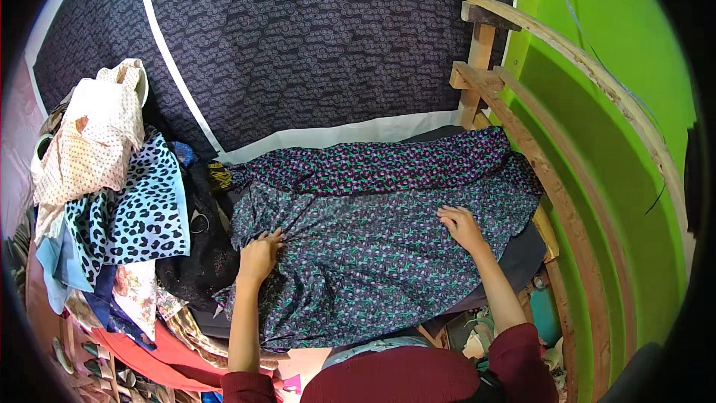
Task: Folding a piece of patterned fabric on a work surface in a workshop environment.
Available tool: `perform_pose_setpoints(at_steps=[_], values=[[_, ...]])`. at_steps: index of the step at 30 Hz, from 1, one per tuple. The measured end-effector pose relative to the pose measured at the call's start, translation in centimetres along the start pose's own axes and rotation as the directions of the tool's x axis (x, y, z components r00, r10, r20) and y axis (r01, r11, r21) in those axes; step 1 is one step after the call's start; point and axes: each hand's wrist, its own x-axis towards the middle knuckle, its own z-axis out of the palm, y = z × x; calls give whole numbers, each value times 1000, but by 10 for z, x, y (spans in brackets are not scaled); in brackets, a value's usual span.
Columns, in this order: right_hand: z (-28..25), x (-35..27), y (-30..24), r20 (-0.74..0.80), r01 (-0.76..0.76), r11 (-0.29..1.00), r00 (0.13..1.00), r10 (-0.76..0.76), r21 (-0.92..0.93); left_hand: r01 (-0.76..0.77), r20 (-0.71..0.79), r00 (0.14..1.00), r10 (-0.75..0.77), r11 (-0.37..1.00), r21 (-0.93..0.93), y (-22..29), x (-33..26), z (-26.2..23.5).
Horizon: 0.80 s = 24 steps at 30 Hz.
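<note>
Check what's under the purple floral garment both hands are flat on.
Under the purple floral garment, a dark grey layer peeks out at its right edge, with the dark patterned sheet beyond. The left hand and right hand press on top. The rest underneath is covered.

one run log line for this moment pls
left hand: flat on dark purple floral cloth | right hand: flat on same cloth | beside: heap of mixed clothes
</note>
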Motion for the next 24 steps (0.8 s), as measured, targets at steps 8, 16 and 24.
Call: perform_pose_setpoints(at_steps=[8,16,24], values=[[3,2,-18,-89,-132,989,988,126,-73,-48,188,982,19,987,154,2,4,6],[-64,-24,-56,-109,-64,998,992,63,-5,-89,63,993,95,991,-98,0,-15,-35],[-108,-53,-96,346,-258,966,904,250,-24,-211,621,782,54,960,182,45,-35,-84]])
